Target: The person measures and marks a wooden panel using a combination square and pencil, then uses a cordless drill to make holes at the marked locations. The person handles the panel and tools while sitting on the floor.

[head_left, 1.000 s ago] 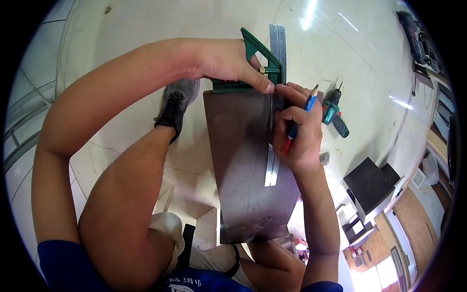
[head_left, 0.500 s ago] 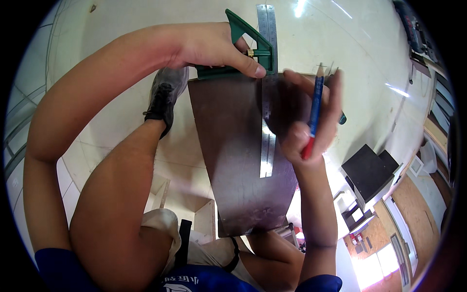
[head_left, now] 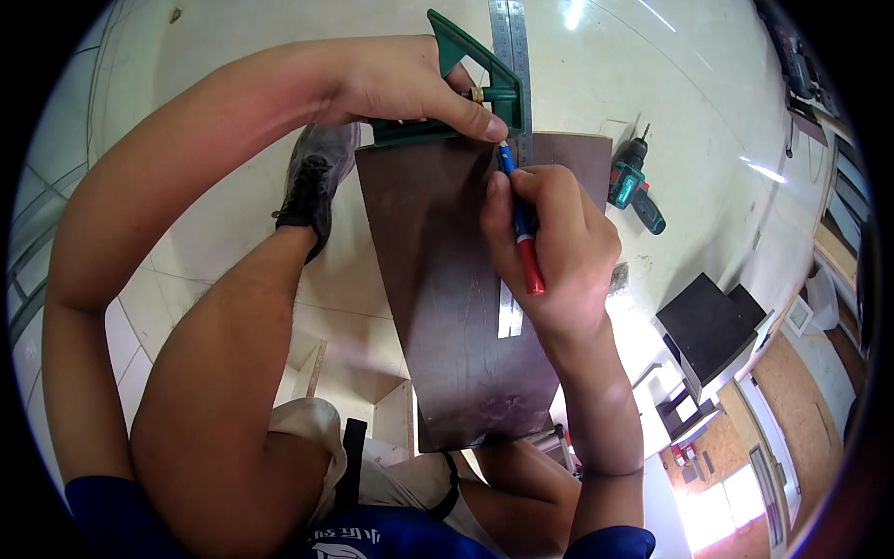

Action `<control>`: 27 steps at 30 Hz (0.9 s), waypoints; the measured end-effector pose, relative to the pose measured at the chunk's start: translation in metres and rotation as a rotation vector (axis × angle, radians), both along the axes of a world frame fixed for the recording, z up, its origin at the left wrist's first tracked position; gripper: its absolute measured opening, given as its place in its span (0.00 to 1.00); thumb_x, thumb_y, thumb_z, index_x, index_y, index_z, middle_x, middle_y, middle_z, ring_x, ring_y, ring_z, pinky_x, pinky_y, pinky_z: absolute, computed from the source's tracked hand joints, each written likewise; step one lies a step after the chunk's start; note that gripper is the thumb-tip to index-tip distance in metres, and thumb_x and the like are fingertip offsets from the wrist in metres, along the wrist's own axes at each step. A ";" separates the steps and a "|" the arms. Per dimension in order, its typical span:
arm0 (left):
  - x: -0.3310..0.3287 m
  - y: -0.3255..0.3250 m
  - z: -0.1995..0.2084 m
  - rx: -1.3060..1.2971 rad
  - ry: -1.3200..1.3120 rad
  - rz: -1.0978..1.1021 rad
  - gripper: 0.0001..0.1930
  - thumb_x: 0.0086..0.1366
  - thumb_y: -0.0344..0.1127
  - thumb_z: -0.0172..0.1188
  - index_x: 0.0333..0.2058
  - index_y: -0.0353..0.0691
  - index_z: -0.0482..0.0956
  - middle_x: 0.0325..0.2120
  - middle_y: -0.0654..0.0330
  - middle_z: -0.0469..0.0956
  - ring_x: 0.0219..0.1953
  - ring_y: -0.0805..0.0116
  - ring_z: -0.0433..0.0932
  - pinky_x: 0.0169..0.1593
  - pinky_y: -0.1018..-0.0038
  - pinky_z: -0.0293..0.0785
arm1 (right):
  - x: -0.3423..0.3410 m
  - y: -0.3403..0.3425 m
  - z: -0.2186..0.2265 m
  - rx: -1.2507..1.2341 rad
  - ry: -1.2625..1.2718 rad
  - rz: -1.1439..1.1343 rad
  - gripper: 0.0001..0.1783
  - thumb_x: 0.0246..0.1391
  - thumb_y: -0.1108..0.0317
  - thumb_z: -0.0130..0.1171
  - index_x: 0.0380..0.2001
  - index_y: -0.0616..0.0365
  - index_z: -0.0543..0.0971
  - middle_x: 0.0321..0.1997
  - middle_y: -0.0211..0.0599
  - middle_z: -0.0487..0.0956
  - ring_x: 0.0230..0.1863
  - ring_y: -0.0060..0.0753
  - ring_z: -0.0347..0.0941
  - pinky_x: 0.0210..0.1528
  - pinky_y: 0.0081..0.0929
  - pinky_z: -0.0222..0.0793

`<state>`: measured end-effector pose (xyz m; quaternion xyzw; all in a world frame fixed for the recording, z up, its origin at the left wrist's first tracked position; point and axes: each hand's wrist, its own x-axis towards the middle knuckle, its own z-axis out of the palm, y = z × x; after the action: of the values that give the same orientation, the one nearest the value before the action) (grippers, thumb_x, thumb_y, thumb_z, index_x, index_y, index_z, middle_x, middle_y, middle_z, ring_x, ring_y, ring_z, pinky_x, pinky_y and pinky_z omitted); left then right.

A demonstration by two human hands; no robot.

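The right hand [head_left: 549,242] was curled shut around a pencil [head_left: 519,219] with a blue upper half and a red lower half, its tip pressed against the far end of a dark brown board [head_left: 447,289]. The tip sat tight against the steel ruler [head_left: 510,56] of a combination square, presumably so the blade could guide a straight mark.

The left hand [head_left: 400,88] was clamped flat over the green head of the square [head_left: 466,65], thumb stretched along its lower edge. That grip appeared to press the head against the board's far end, keeping the ruler square across the face and from slipping under the pencil. The ruler ran down over the board and showed again below the right hand.

The board itself was a long, smooth panel, dark brown with a dull sheen and some pale scuffing near the end closest to the person. It lay along the person's lap and raised knee, tilted away, with no worktop under it; the knee seemed to serve as the support.

Beyond the board, a dark shoe [head_left: 312,182] rested on the glossy pale floor [head_left: 233,224]. A teal cordless drill [head_left: 633,186] lay on the floor to the right, well apart from the board, and a black box [head_left: 708,326] stood farther right.
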<state>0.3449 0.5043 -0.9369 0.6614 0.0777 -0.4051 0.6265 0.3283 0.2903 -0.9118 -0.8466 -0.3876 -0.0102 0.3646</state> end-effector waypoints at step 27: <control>-0.001 0.000 0.001 0.022 0.002 0.015 0.19 0.55 0.49 0.72 0.36 0.38 0.85 0.29 0.65 0.81 0.34 0.77 0.75 0.41 0.77 0.68 | -0.008 -0.001 0.018 -0.158 0.089 0.003 0.14 0.49 0.79 0.62 0.22 0.57 0.66 0.20 0.39 0.67 0.19 0.43 0.68 0.20 0.36 0.64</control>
<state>0.3440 0.5043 -0.9362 0.6672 0.0877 -0.4004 0.6219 0.3207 0.2898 -0.8937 -0.8717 -0.3720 0.0586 0.3135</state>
